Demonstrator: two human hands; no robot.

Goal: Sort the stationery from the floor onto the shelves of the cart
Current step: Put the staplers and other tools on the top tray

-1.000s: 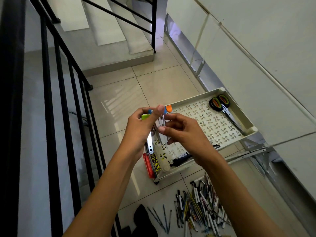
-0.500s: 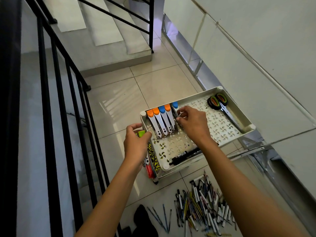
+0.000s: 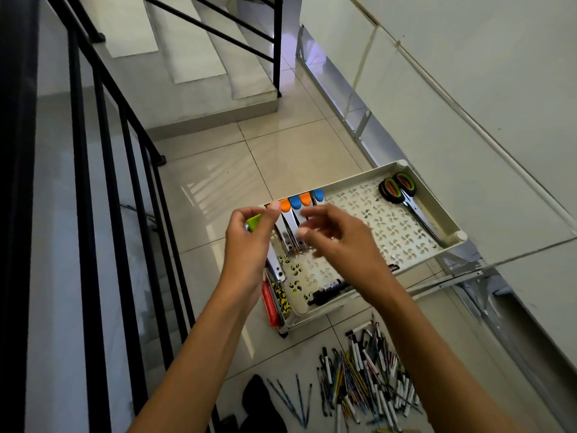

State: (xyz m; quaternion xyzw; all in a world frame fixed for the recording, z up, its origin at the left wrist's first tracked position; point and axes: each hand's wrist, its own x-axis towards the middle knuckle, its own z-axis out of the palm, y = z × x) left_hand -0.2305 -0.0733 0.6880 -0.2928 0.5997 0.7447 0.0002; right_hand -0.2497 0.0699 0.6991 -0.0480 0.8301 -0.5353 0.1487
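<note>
Head view: left hand raised over the cream perforated cart tray, fingers clamped on a green-capped metal stapler. Right hand blurred beside it, fingers loosely curled, holding nothing visible. On the tray: orange- and blue-capped staplers, green-handled scissors, black marker. Loose pens heaped on the tiled floor below.

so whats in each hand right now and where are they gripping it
The left hand pinches a green-capped tool near its green end. The right hand is blurred and appears to hold nothing.
</note>
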